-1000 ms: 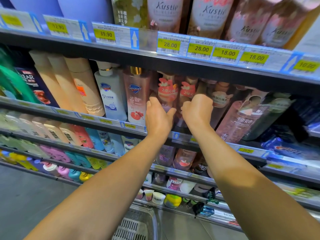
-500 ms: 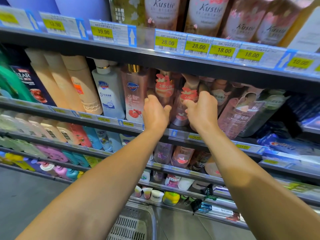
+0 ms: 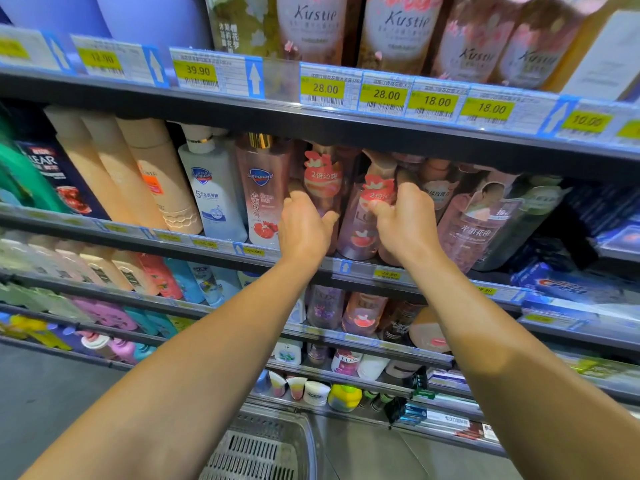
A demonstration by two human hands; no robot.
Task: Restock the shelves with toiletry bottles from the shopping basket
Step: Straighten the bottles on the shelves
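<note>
- Landmark: the pink Safeguard bottle [image 3: 264, 199] with the gold cap is standing on the second shelf [image 3: 207, 242], its label showing the blue Safeguard shield above a pomegranate picture.
- The left hand [image 3: 304, 226] is reaching in just right of the Safeguard bottle, fingers curling round the left pink bottle [image 3: 323, 188]; that bottle's red neck tag is reading "2倍沁爽".
- The right hand [image 3: 407, 223] is working further right of the Safeguard bottle, thumb and fingers pinching the right pink bottle [image 3: 360, 223] at its neck; a matching red tag is showing "2倍" above the thumb, and faint "LUX" lettering is visible on the body.
- Both pink bottles are standing on the second shelf, upright or nearly so, side by side and touching or almost touching.
- Left of the Safeguard bottle, a white Safeguard bottle [image 3: 213, 192] is displaying "5" and Chinese text; beyond it, peach bottles [image 3: 138, 174] and a dark "CLEAR" pack [image 3: 52, 174] are leaning.
- Above the Safeguard bottle, price tags [image 3: 388, 95] are reading 12.90, 39.90, 28.00, 28.00, 18.00, 18.00 and 10.00; Kustie bottles [image 3: 311, 26] are standing over them.
- Far right of the Safeguard bottle, a Crest box [image 3: 568, 289] is lying on a lower shelf.
- Below the Safeguard bottle, the grey shopping basket [image 3: 259, 445] is sitting at floor level between the forearms; its contents cannot be determined.
</note>
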